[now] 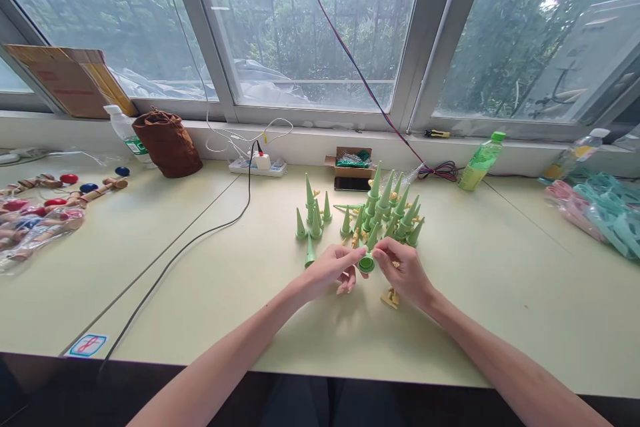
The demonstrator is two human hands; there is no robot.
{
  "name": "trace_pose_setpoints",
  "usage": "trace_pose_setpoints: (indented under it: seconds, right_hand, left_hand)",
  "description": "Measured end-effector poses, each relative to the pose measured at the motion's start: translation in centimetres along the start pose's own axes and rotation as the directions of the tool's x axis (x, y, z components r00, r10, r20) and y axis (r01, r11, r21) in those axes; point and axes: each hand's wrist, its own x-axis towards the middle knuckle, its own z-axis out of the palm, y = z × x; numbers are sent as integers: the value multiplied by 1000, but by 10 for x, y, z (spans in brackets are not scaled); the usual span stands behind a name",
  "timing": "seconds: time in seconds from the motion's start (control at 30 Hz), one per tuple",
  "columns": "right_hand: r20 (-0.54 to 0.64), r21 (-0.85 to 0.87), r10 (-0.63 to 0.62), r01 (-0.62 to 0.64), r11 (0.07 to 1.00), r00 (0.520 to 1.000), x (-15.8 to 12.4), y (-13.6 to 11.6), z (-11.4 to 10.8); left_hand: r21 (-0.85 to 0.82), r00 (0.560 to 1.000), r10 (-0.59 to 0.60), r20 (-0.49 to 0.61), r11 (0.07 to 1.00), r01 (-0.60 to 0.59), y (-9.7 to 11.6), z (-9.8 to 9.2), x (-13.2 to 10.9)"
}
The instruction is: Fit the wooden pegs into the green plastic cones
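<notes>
My left hand (343,267) pinches a green plastic cone (367,263) by its round base, with the hollow underside turned toward me. Close against the cone's right side, my right hand (403,270) has its thumb and fingertips pressed together; whatever they hold is too small to make out. Small yellow plastic pieces (390,298) lie on the table below my right hand. Beyond my hands stands a dense cluster of green cones (385,203) mixed with yellow bits. A smaller group of green cones (315,220) stands to the left.
Behind the cones are a small open carton (353,157), a dark phone (353,184) and a green bottle (483,161). A black cable (200,233) crosses the table from a power strip (258,167). Wooden toys (43,220) lie far left; teal and pink plastic items (603,207) far right.
</notes>
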Motion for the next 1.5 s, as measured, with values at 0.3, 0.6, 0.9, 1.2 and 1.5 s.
trace_pose_setpoints:
  seconds: [0.3, 0.6, 0.9, 1.2, 1.5]
  right_hand:
    - [5, -23, -24, 24, 999, 1000, 2, 2, -1]
    - [1, -18, 12, -12, 1000, 1000, 0, 4, 0]
    - [5, -49, 45, -45, 998, 999, 1, 4, 1]
    - [-22, 147, 253, -248, 958, 967, 2, 0, 4]
    - [20, 96, 184, -185, 978, 983, 1, -2, 0]
  left_hand:
    - [156, 993, 92, -79, 985, -79, -4, -2, 0]
    - [600, 890, 431, -148, 755, -266, -4, 6, -2]
    - [742, 823, 566, -44, 570, -353, -12, 6, -2]
    - [666, 837, 534, -122, 669, -330, -10, 9, 2]
    - [616, 825, 525, -210, 726, -305, -9, 9, 2]
